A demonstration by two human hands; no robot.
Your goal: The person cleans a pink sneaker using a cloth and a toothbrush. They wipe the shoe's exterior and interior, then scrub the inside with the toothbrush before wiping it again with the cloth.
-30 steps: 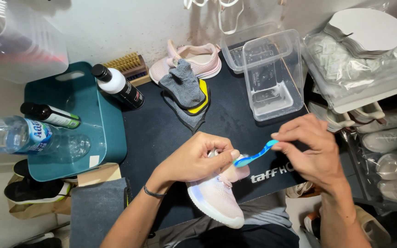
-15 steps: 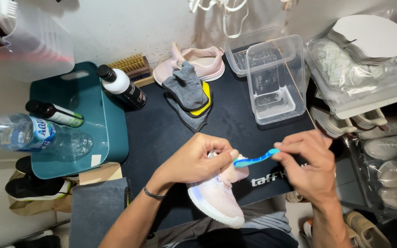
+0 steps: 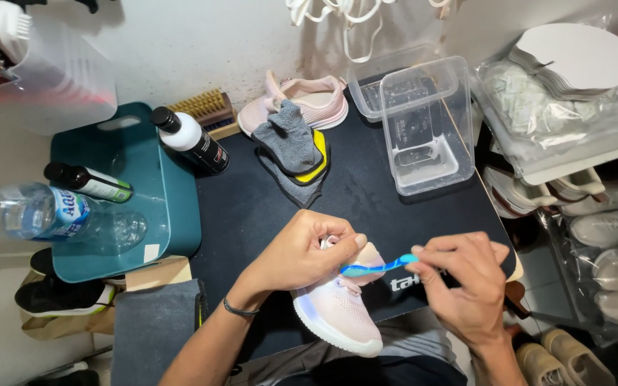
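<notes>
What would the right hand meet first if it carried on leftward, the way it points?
Probably the pink shoe that the left hand holds; the blue brush in the right hand already reaches it. Depth is unclear.

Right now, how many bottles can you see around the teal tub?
3. A white bottle with a black cap leans at the teal tub's right edge, a dark bottle lies across it, and a clear water bottle lies just below. Others may be hidden.

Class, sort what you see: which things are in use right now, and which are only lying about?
In use: left hand holding pink shoe; right hand holding blue toothbrush.
Lying about: second pink shoe, grey cloth, clear box, water bottle.
</notes>
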